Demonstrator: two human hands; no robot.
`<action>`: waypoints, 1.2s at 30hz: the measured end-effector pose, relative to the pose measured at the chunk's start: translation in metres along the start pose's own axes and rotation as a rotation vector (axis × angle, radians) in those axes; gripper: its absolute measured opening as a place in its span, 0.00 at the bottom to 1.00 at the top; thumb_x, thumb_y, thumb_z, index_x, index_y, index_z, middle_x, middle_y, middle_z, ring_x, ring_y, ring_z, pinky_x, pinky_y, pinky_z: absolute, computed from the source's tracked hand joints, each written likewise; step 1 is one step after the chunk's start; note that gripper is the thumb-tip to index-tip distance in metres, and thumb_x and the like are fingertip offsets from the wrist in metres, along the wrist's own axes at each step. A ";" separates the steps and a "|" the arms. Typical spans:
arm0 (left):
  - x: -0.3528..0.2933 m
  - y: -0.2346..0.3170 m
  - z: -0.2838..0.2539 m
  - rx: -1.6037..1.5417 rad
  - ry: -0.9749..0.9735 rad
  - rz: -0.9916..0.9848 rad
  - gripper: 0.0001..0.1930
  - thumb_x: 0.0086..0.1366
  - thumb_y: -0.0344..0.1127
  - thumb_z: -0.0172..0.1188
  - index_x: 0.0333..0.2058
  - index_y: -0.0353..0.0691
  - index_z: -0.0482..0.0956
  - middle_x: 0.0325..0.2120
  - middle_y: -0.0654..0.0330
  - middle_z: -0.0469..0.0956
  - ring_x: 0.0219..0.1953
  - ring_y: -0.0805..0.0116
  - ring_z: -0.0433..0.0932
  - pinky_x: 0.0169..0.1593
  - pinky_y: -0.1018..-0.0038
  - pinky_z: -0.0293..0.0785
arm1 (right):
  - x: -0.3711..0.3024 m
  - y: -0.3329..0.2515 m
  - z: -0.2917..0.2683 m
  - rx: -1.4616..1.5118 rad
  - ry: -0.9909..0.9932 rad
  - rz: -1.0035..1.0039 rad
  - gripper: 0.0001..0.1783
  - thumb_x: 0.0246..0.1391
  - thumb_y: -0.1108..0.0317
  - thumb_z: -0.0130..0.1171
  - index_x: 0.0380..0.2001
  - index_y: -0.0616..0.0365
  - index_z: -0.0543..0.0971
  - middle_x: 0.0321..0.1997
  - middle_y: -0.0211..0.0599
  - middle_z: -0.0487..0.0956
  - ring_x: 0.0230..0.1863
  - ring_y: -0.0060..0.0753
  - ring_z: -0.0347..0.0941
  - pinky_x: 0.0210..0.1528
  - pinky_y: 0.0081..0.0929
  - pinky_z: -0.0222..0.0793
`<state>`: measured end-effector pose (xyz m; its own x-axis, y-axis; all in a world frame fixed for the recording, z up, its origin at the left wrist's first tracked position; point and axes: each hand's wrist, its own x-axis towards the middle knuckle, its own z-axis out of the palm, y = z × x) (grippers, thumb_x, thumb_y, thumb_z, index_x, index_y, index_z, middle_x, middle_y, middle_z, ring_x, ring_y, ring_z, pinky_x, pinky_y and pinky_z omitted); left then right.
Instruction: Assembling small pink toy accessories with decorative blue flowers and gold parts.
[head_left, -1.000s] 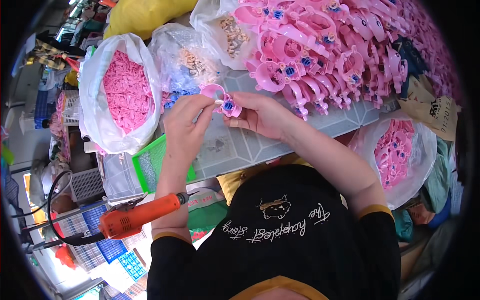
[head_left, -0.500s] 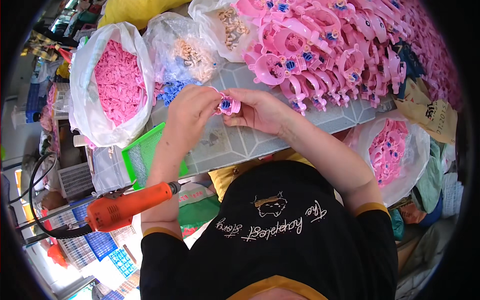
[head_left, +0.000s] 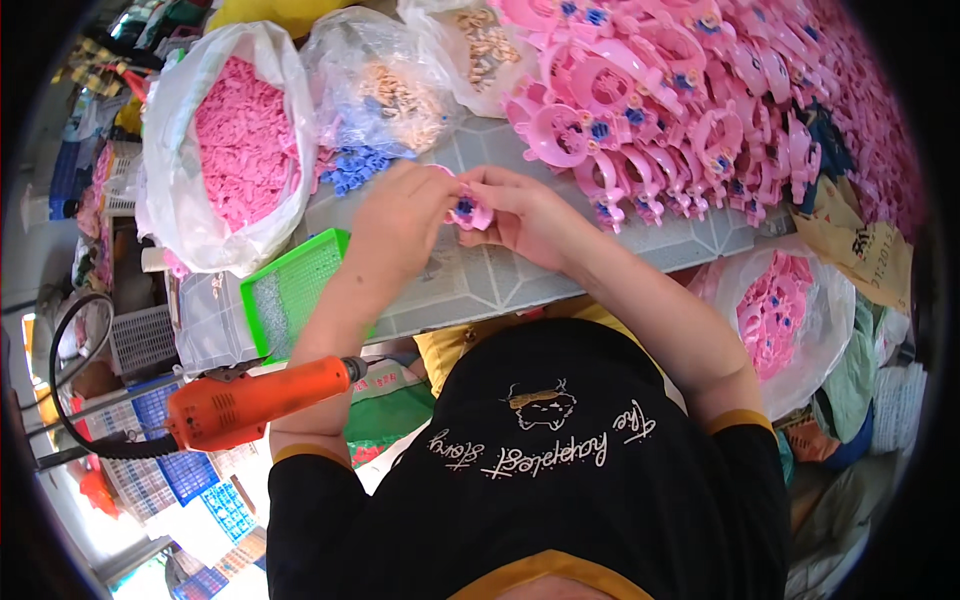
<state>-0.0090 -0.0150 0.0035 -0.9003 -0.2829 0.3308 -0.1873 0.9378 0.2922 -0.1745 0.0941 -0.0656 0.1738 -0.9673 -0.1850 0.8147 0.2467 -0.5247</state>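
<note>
Above the grey tabletop (head_left: 500,272), my left hand (head_left: 398,218) and my right hand (head_left: 528,215) meet around one small pink plastic part (head_left: 482,216) with a blue piece set in it. The left fingers pinch it from the left and partly cover it. From the right, my right thumb and fingers close on its other side. Just beyond my left hand lies a small heap of blue plastic pieces (head_left: 358,168). Farther right, a large pile of pink ring-shaped plastic parts (head_left: 610,110), many with blue pieces fitted, covers the table.
A white bag of small pink pieces (head_left: 240,145) stands at left. Clear bags hold beige pieces (head_left: 400,95). Near the table's front edge lies a green-rimmed tray (head_left: 335,250). An orange power screwdriver (head_left: 265,395) sits beside my left forearm. At right hangs a bag of pink parts (head_left: 775,315).
The pink part has turned slightly in my fingers and sits a little farther right in the picture. The whole view has shifted slightly. Both hands keep their grip.
</note>
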 end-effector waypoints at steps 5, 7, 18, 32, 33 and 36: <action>-0.003 -0.007 -0.009 -0.030 0.008 0.177 0.09 0.60 0.29 0.63 0.40 0.36 0.81 0.39 0.53 0.81 0.44 0.50 0.78 0.48 0.59 0.75 | -0.001 0.003 -0.002 -0.105 0.001 0.010 0.16 0.69 0.65 0.54 0.56 0.59 0.73 0.50 0.33 0.78 0.48 0.27 0.78 0.57 0.33 0.77; -0.004 -0.001 -0.017 -0.048 0.082 0.081 0.10 0.61 0.29 0.63 0.42 0.37 0.81 0.39 0.53 0.81 0.44 0.49 0.78 0.49 0.59 0.75 | -0.001 0.006 0.000 -0.128 -0.004 0.006 0.17 0.69 0.66 0.53 0.57 0.59 0.73 0.50 0.34 0.78 0.48 0.27 0.78 0.58 0.33 0.76; -0.060 -0.173 -0.091 0.587 0.009 -0.917 0.14 0.63 0.28 0.54 0.45 0.34 0.84 0.42 0.40 0.83 0.48 0.41 0.81 0.53 0.53 0.77 | -0.014 0.012 0.012 -0.407 0.145 -0.037 0.14 0.61 0.72 0.65 0.48 0.59 0.74 0.46 0.32 0.77 0.46 0.27 0.78 0.56 0.28 0.76; -0.063 -0.199 -0.064 0.651 0.043 -0.887 0.12 0.67 0.29 0.49 0.39 0.32 0.81 0.38 0.34 0.82 0.45 0.36 0.82 0.46 0.46 0.77 | -0.053 -0.008 0.028 -0.059 0.156 -0.040 0.16 0.74 0.60 0.46 0.52 0.62 0.73 0.50 0.41 0.79 0.51 0.40 0.81 0.55 0.32 0.76; -0.060 -0.196 -0.062 0.648 0.040 -0.881 0.12 0.67 0.29 0.49 0.39 0.32 0.81 0.38 0.34 0.82 0.45 0.36 0.82 0.46 0.46 0.77 | -0.053 -0.007 0.028 -0.041 0.184 -0.063 0.16 0.74 0.61 0.47 0.53 0.62 0.73 0.50 0.41 0.79 0.52 0.40 0.81 0.55 0.33 0.76; -0.063 -0.192 -0.064 0.666 -0.050 -0.835 0.11 0.66 0.29 0.49 0.40 0.32 0.80 0.37 0.34 0.81 0.44 0.35 0.81 0.47 0.45 0.76 | -0.055 -0.007 0.029 -0.001 0.200 -0.085 0.15 0.72 0.62 0.50 0.54 0.60 0.72 0.51 0.40 0.78 0.51 0.39 0.81 0.54 0.31 0.76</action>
<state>0.1083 -0.1898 -0.0159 -0.3999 -0.8920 0.2108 -0.9152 0.3760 -0.1449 -0.1734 0.1435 -0.0274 -0.0085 -0.9536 -0.3009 0.8211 0.1651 -0.5463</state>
